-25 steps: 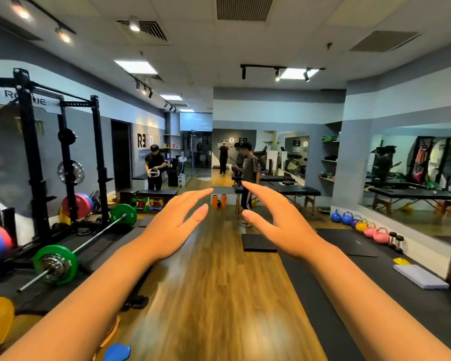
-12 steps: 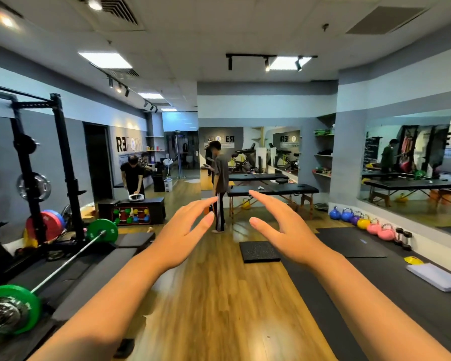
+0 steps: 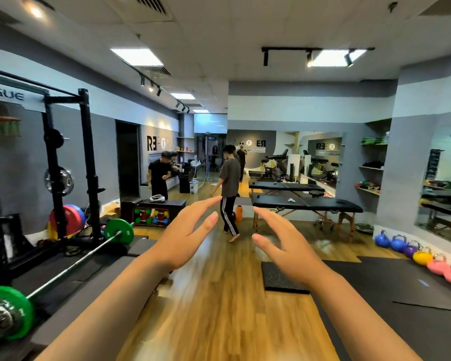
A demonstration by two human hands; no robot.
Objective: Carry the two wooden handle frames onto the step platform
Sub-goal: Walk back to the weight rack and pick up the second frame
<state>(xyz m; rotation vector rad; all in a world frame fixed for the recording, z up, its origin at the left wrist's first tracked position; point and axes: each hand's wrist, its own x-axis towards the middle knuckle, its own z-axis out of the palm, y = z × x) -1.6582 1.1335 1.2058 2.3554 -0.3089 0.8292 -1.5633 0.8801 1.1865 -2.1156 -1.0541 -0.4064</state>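
Your left hand (image 3: 185,238) and right hand (image 3: 284,246) stayed open and empty while you walked forward, so neither wooden frame was picked up yet.

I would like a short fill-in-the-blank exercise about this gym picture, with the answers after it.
1. Both the left hand and the right hand hold ____.
2. The barbell carries plates of ____ colour.
3. The row of kettlebells stands on the floor below the ____.
4. The massage table has a ____ top.

Answers: nothing; green; mirror; black
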